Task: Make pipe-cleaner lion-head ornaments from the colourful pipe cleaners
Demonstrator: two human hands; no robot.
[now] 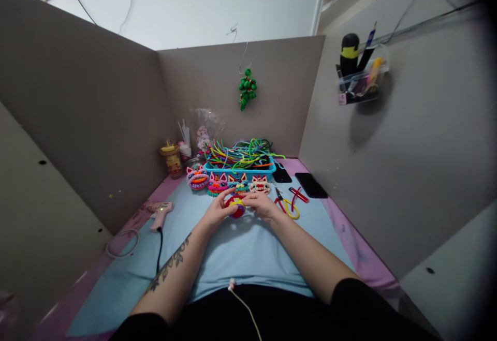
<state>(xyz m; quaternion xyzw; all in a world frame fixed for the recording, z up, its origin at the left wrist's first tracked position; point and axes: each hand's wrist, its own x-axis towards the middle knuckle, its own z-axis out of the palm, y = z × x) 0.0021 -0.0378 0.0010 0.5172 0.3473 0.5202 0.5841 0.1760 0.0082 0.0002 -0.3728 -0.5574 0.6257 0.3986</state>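
Note:
Between my hands is a small rounded craft piece [236, 208] in red, yellow and purple, seemingly made of pipe cleaners. My left hand [219, 210] grips its left side, thumb toward the front and fingers over the back. My right hand [261, 205] has its fingertips closed at the piece's upper right edge. Just behind my hands stand several fuzzy animal-head figures, among them a purple and orange one [197, 178], a pink one [217, 184] and a white and red one [260, 184]. The head with dark blue and teal [238, 183] is partly covered by my left fingers.
A blue basket [240, 171] heaped with colourful pipe cleaners [244, 153] stands behind. Yellow-handled scissors [291, 209], red-handled pliers [298, 195] and a phone [311, 185] lie right. A pink glue gun [160, 217] with its cord lies left. Grey partitions enclose the table.

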